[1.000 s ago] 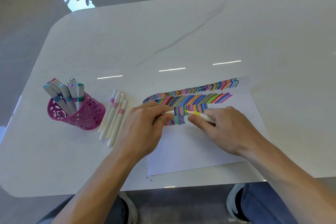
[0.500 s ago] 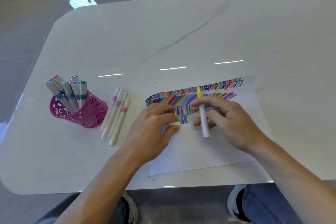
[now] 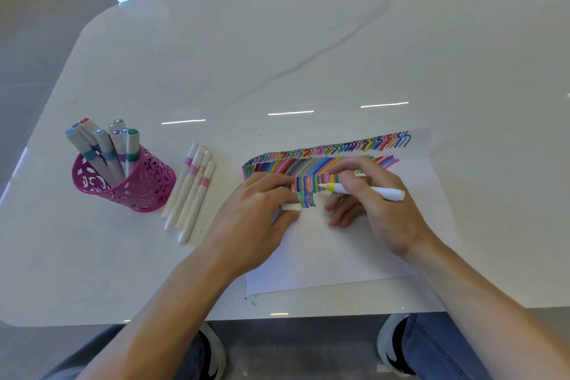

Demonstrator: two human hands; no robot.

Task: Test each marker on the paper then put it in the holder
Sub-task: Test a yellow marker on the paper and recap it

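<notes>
My right hand [image 3: 381, 203] grips a white marker with a yellow band [image 3: 362, 191], uncapped, its tip pointing left at the coloured strokes on the sheet of paper [image 3: 339, 253]. My left hand [image 3: 257, 219] rests on the paper's left part and pinches the marker's white cap [image 3: 291, 207]. A pink perforated holder [image 3: 129, 188] with several markers standing in it is at the left. Several white markers with pink bands [image 3: 192, 191] lie side by side between the holder and the paper.
The white marble-look table [image 3: 308, 55] stretches far behind the paper. Its front edge runs just below the paper, with my knees and shoes beneath it. Grey floor lies beyond the table's left side.
My hands pulled the cap off the yellow-banded marker. The right hand then turned the marker from upright to lying, tip toward the strokes. The left hand kept the cap.
</notes>
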